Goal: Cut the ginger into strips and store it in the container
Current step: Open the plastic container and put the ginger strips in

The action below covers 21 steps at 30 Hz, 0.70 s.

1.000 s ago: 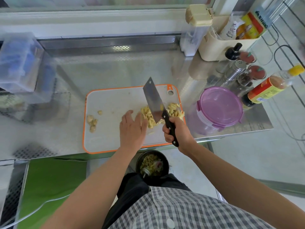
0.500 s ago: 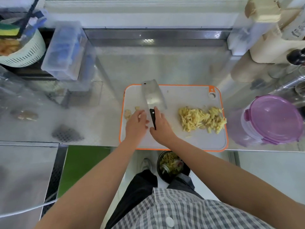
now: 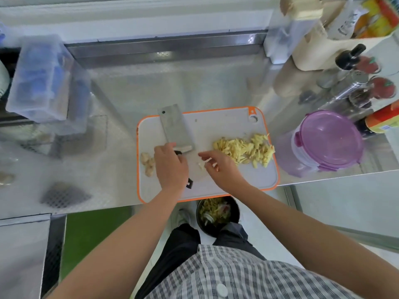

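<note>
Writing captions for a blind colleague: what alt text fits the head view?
Seen from above, a person's left hand covers the handle of a cleaver lying flat on a cutting board, while the right hand hovers by a ginger scrap. Ginger strips are piled near a purple-lidded container; uncut pieces lie left.

No writing is clear enough to read. The white packet [image 3: 345, 23] in the cream holder [image 3: 313, 55] at the top right bears dark lettering, too blurred to make out. The orange bottle label [image 3: 383, 119] at the right edge carries a small blue-and-white patch of print, too small to tell.
</note>
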Each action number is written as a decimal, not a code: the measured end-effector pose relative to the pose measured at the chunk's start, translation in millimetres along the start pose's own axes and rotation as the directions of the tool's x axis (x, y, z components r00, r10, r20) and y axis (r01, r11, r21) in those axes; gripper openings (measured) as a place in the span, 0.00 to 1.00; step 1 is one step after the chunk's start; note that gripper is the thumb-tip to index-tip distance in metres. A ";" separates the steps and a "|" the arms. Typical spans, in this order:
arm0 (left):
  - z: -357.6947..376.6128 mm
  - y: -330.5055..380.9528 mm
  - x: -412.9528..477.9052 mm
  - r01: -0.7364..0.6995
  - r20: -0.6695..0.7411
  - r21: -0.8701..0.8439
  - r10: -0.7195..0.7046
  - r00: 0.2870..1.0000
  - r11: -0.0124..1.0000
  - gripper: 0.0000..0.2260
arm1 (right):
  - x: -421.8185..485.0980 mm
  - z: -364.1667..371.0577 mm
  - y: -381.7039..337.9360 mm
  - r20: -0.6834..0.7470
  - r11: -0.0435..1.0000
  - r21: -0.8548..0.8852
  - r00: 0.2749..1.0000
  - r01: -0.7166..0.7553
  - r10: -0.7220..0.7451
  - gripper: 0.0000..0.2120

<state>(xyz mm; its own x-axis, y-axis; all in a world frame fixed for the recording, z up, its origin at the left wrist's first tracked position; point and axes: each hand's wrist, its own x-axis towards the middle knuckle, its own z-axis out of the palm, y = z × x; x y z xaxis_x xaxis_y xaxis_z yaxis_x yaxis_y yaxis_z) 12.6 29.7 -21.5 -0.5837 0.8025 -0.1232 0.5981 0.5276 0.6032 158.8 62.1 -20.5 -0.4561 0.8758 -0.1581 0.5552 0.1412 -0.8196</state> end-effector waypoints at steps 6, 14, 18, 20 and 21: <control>44.3 44.6 -19.4 -0.336 0.177 -0.146 0.359 0.916 0.930 0.18 | -18.0 -80.5 58.4 -0.495 0.990 -0.089 0.867 -0.114 0.055 0.18; 90.8 61.7 -19.7 -0.224 0.328 -0.089 0.241 0.913 0.970 0.24 | 5.9 -89.0 109.0 -0.215 0.932 -0.226 0.948 -0.284 0.237 0.29; 100.6 63.2 -19.7 -0.207 0.316 -0.137 0.241 0.918 0.969 0.26 | 7.0 -68.1 107.1 -0.209 0.911 -0.318 0.956 -0.264 0.204 0.34; 101.6 63.1 -20.7 -0.209 0.296 -0.165 0.251 0.922 0.964 0.27 | 1.0 -60.9 102.9 -0.153 0.926 -0.326 0.977 -0.190 0.146 0.37; 102.0 62.7 -20.7 -0.213 0.285 -0.166 0.254 0.924 0.963 0.28 | -1.6 -57.1 101.4 -0.121 0.940 -0.311 0.987 -0.140 0.107 0.37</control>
<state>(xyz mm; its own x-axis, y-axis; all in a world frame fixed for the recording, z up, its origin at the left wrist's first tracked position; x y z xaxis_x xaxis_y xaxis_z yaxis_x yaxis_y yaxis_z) 118.1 74.6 -61.5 -0.2317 0.9550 -0.1852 0.6089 0.2908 0.7380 255.6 101.4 -72.0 -0.3062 0.9354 -0.1769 0.8023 0.1536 -0.5769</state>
